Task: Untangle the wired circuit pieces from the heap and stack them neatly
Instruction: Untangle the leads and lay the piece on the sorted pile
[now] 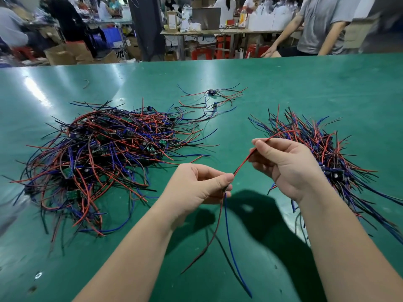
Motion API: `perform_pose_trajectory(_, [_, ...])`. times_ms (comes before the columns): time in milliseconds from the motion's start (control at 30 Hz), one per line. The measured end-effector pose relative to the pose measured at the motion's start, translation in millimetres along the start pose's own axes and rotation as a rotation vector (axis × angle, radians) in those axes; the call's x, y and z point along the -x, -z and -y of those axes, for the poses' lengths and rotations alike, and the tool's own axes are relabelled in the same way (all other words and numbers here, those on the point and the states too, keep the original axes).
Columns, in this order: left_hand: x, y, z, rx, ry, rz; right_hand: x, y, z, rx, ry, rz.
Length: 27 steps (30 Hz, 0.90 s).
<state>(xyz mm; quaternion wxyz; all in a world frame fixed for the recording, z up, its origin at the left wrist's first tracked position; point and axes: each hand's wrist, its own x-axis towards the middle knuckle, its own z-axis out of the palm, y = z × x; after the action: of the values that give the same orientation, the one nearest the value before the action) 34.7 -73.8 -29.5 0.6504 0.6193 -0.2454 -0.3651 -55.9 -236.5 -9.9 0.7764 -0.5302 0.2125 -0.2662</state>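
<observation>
**One wired circuit piece held clear of the heap.** The wired circuit piece (241, 164) is off the table (327, 83), stretched between both hands. The left hand (196, 189) pinches it between thumb and forefinger where the leads meet. The small board there is mostly hidden by the fingertips. The right hand (283, 164) pinches the red lead further along, with its other fingers curled in. This draws the lead taut, probably to straighten it and check that nothing else clings to it. A blue lead (228, 236) and a dark lead (216, 232) hang free below the held piece, so it appears fully separated.

The heap (98, 153), a dense knot of red, blue and black wires with boards buried in it, lies on the table to the left of the held piece. The sorted stack (322, 149) lies just to its right, with its wires running roughly one way. It is close to the right hand, presumably so each piece can be set down quickly. Two loose pieces (212, 99) rest beyond the held piece, apart from both piles. Judged by the size of the heap, much sorting remains.
</observation>
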Motion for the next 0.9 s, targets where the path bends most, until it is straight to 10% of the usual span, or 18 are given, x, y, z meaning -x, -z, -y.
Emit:
perform_pose_trajectory(467, [-8, 5, 15, -0.388, -0.060, -0.114, -6, 11, 2, -0.221, 0.032, -0.258])
perform_pose_trajectory(900, [0, 8, 0, -0.189, 0.044, 0.044, -5, 8, 8, -0.190, -0.092, -0.272])
